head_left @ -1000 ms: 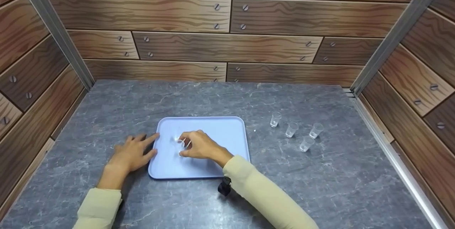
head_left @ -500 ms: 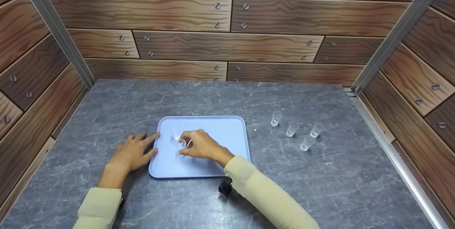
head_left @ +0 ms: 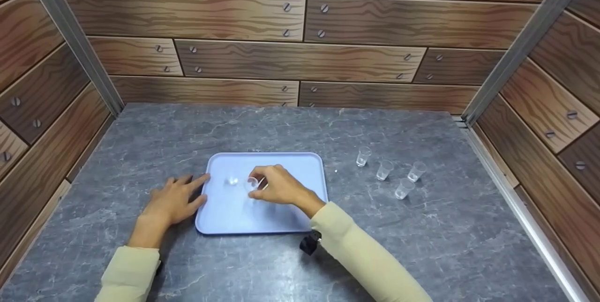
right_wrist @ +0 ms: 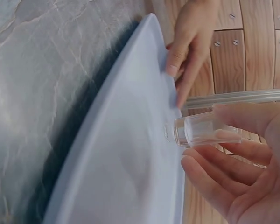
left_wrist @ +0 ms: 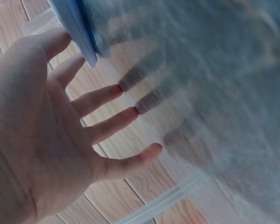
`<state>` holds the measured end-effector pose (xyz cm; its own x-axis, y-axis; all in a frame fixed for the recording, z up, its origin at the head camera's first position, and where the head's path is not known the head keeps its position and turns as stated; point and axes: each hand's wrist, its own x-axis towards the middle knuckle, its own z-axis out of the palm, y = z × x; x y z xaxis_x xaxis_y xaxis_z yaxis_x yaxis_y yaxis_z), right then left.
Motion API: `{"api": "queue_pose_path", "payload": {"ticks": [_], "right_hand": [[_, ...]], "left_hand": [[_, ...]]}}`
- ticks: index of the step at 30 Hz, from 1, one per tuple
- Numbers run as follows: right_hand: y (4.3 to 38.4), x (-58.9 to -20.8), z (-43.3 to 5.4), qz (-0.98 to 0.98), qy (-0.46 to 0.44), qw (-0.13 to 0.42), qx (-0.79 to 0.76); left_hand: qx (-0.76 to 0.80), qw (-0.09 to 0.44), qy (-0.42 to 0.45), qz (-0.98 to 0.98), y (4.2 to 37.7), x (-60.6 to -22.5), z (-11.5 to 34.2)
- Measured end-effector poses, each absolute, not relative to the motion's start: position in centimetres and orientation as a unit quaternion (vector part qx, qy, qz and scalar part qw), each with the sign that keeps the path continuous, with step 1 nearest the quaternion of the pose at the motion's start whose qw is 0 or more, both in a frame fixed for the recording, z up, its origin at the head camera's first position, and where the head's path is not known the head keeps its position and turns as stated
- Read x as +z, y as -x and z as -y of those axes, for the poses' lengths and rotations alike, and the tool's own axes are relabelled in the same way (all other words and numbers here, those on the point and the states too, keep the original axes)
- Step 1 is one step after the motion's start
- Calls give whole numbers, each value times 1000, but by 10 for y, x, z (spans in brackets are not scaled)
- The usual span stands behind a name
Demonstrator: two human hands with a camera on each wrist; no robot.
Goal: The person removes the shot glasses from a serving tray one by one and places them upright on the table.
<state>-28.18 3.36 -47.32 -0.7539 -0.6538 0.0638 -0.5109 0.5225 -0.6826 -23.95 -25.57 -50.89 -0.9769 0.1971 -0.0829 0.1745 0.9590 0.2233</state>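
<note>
My right hand [head_left: 279, 184] pinches a small clear shot glass [head_left: 252, 184] between thumb and fingers, over the left-middle part of the blue tray [head_left: 276, 220]. In the right wrist view the shot glass [right_wrist: 207, 129] has its thick base close to the tray surface [right_wrist: 126, 154]. My left hand [head_left: 171, 201] lies at the tray's left edge, thumb and index fingertip at the rim and the other fingers spread on the table. The left wrist view shows this hand [left_wrist: 56, 130] holding nothing. A bright clear spot [head_left: 232, 180] shows on the tray left of the shot glass.
Several more clear shot glasses [head_left: 385, 170] stand upright on the grey marbled table [head_left: 375, 245], right of the tray. Wood-patterned walls [head_left: 300, 60] enclose the back and sides, with metal rails [head_left: 520, 213] at the corners and right edge.
My right hand has shifted to the right and slightly away from me with the shot glass, uncovering more of the bright spot. The left hand and the tray stay in place.
</note>
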Motion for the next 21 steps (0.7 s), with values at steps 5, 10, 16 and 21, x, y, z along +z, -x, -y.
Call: {"api": "queue_pose_path", "payload": {"ticks": [5,10,16,21], "right_hand": [[282,-468,-50,-868,329,98,-358],[284,-464,-65,-870,320,90,-365],[285,-461,-84,-869,308,77,-380],[285,-460,-100,-873,293,63,-385]], "left_hand": [[104,53,-93,-989,239,-509,256],[105,55,-92,-989,239,-510,256],[107,56,-94,-988,239,-510,256],[107,59,-95,-988,240,-510,256]]}}
